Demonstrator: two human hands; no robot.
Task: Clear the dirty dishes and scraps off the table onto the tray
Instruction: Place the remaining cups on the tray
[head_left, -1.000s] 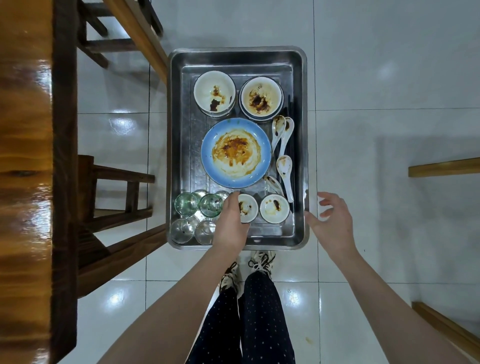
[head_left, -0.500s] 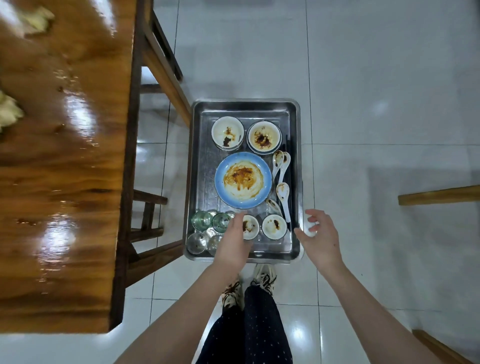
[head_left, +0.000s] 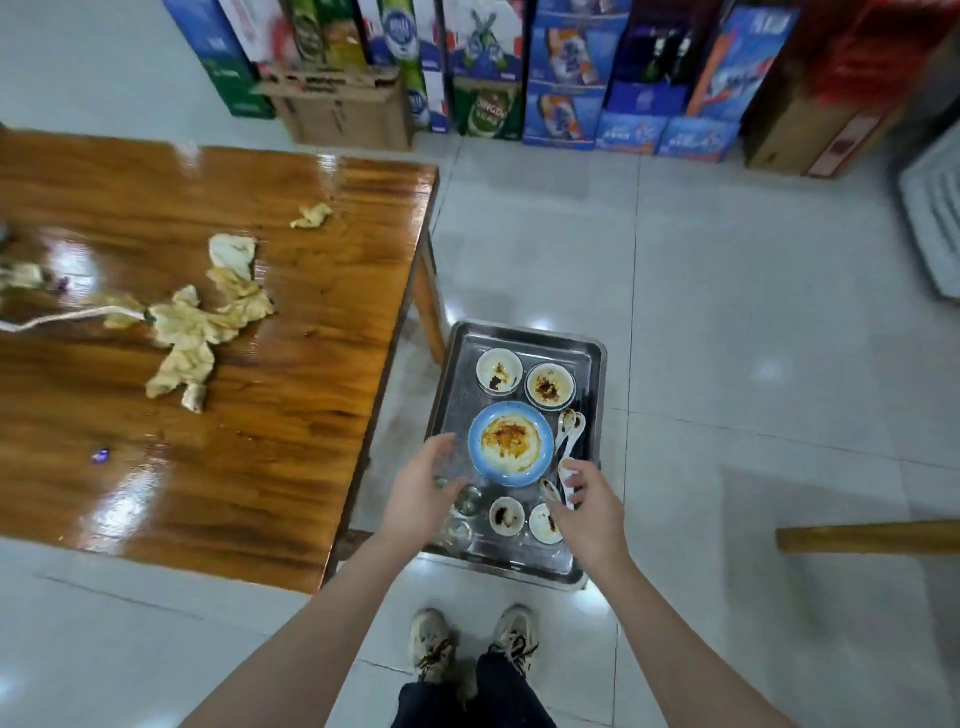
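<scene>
two empty hands over the loaded tray (head_left: 521, 334)
left hand (head_left: 423, 491) and right hand (head_left: 587, 506) hover, fingers loosely spread, gripping nothing; dirty dishes (head_left: 511, 444) fill the tray beside the table (head_left: 285, 415), where crumpled napkins (head_left: 208, 317) lie.

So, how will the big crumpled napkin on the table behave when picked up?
The crumpled napkin looks thin and limp, so probably floppy and light. Its stains suggest dampness; it may tear or cling to the glossy table.
</scene>
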